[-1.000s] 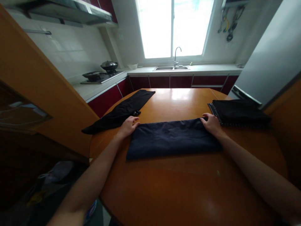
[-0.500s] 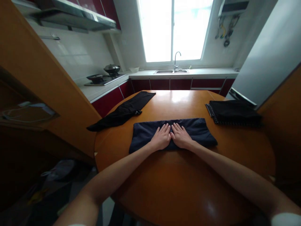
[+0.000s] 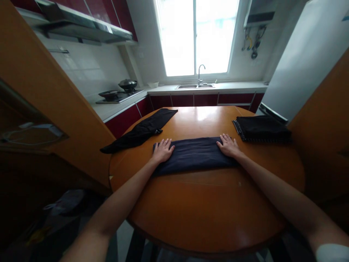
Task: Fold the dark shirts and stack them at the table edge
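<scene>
A folded dark navy cloth lies flat on the wooden table in front of me, as a long band running left to right. My left hand rests palm down on its left end, fingers spread. On its right end lies my right hand, also flat with the fingers apart. Neither hand grips the fabric. Whether the cloth is a garment, I cannot make out from its folded shape.
The round wooden table carries a black garment at the far left and a stack of folded black cloth at the right. Beyond stand a counter with a sink, a stove and a fridge.
Both hands have slid apart from the middle of the navy cloth to its two ends. The fabric between them now looks smoother. The view has shifted slightly.
</scene>
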Demonstrator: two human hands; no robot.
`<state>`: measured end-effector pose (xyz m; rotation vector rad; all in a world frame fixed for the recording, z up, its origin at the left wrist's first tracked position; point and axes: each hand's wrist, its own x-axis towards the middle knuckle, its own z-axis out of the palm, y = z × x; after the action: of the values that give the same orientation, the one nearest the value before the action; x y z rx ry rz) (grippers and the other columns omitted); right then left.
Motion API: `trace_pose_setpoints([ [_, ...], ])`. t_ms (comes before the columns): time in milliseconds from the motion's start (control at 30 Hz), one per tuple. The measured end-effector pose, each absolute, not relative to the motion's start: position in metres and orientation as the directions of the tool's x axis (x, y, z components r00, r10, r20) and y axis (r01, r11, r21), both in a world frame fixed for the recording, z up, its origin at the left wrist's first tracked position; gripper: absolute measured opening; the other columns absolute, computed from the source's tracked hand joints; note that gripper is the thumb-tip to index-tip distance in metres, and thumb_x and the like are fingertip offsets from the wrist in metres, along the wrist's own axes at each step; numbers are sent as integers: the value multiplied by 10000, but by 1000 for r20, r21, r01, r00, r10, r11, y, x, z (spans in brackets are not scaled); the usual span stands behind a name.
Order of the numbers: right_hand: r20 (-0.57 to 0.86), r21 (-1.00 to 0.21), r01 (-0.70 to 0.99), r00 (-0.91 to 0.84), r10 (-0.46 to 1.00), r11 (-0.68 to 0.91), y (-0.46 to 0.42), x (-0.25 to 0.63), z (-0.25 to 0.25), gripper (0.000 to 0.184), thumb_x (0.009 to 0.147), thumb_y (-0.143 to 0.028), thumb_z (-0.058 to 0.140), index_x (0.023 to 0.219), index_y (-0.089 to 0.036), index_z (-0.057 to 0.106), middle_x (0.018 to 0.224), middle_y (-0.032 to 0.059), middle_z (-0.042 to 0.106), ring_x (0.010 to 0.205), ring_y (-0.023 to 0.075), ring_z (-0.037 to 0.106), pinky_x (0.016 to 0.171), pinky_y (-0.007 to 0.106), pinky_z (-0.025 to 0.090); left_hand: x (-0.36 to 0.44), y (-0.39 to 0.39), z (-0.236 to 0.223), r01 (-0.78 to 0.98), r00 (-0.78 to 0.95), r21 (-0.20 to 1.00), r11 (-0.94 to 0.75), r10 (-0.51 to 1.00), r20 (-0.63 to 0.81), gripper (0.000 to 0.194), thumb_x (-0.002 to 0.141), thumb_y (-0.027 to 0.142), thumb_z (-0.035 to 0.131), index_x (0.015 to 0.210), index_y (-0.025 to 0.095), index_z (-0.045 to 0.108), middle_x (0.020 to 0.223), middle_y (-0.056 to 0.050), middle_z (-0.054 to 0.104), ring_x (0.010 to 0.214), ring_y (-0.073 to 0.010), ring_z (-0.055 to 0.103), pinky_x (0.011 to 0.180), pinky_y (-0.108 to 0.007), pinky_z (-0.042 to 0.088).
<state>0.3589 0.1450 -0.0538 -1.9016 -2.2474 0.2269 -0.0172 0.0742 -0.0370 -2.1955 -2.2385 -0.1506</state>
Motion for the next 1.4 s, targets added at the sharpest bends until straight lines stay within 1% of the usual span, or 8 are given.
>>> trace_pose_setpoints([
  [167, 118, -279, 953, -87, 989, 118, 147, 382, -49, 718, 1033, -497, 274, 1565, -17, 326, 1641, 225, 259, 1528, 356, 212, 1209, 593, 166, -54, 73, -26, 971, -210, 121, 208, 978, 3, 684, 1040, 524, 161, 1607, 157, 267, 1674, -96, 226, 1556, -300, 160, 1224, -614, 159],
  [267, 221, -263, 954, -82, 972, 140, 135, 364, -38, 679, 1040, -403, 267, 1545, 49, 311, 1651, 254, 199, 1547, 352, 125, 1216, 605, 63, -39, 68, -14, 976, -210, 78, 204, 975, 79, 692, 1045, 499, 182, 1590, 84, 285, 1666, -150, 226, 1553, -327, 155, 1219, -640, 130],
  [367, 301, -241, 926, -214, 929, 291, 112, 326, -30, 626, 1039, -364, 266, 1571, -35, 307, 1675, 163, 198, 1561, 255, 100, 1245, 503, 40, 5, 57, -12, 999, 20, 33, -27, 980, 199, 657, 1057, 459, 195, 1579, 76, 306, 1656, -155, 254, 1554, -306, 166, 1228, -619, 129],
  [533, 186, -262, 773, -547, 816, 577, 70, 269, -39, 625, 1035, -432, 268, 1562, -114, 372, 1659, 118, 267, 1548, 240, 190, 1241, 474, 150, 71, 38, -33, 919, 380, 77, -387, 920, 91, 620, 1062, 452, 211, 1587, 138, 309, 1660, -115, 262, 1549, -262, 204, 1226, -551, 222],
  [933, 8, -223, 937, -274, 962, 269, 111, 338, -45, 708, 1021, -569, 262, 1613, -182, 255, 1695, 89, 138, 1566, 246, 81, 1239, 556, 62, 1, 54, -35, 993, 90, 74, -92, 996, 24, 650, 1050, 529, 192, 1608, 206, 273, 1685, -66, 195, 1562, -272, 138, 1241, -558, 129],
  [1133, 82, -280, 958, -36, 996, 58, 135, 382, -45, 697, 1036, -514, 281, 1576, -76, 325, 1649, 234, 230, 1535, 358, 178, 1187, 668, 103, -29, 62, -27, 987, -138, 85, 135, 990, 31, 687, 1036, 553, 217, 1593, 161, 305, 1672, -132, 224, 1552, -327, 164, 1214, -641, 139],
  [1267, 248, -257, 954, -87, 965, 152, 117, 355, -34, 642, 1048, -428, 299, 1569, -54, 320, 1676, 207, 157, 1562, 300, 49, 1207, 612, -50, 6, 49, -16, 998, 31, 55, -42, 983, 179, 639, 1051, 502, 249, 1567, 143, 361, 1649, -153, 288, 1545, -315, 200, 1231, -597, 135],
  [1400, 285, -285, 827, -409, 867, 484, 87, 307, -33, 602, 1048, -441, 294, 1558, -135, 379, 1667, 139, 248, 1554, 254, 156, 1240, 526, 94, 60, 25, -18, 906, 385, 119, -406, 908, 166, 638, 1060, 531, 245, 1587, 179, 318, 1654, -112, 291, 1550, -252, 199, 1241, -499, 185],
])
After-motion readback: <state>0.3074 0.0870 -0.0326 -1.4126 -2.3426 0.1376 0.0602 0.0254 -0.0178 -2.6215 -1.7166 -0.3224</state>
